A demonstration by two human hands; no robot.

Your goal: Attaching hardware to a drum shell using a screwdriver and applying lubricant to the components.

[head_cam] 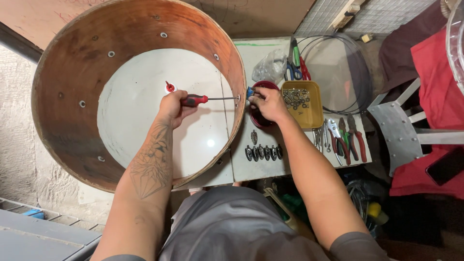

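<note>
A pale grey worktable (261,169) fills the middle of the frame, with rough concrete floor at the left, a red cloth (435,72) at the right edge and a wire grid at the top. Mid-frame, a yellow tray (314,113) of small metal parts sits beside a clear plastic bag (270,65), with pliers (345,137) below it and a row of dark lugs (263,152) near the table's front edge. The left hand (173,106), fingers curled tight around the red-and-black screwdriver (205,99), works inside the big wooden drum shell (72,92), while the right hand (268,102) pinches a small blue-grey fitting (250,92) against the shell's outer wall over a partly hidden dark red bowl (258,118); the screwdriver's tip is lost at the wall.
</note>
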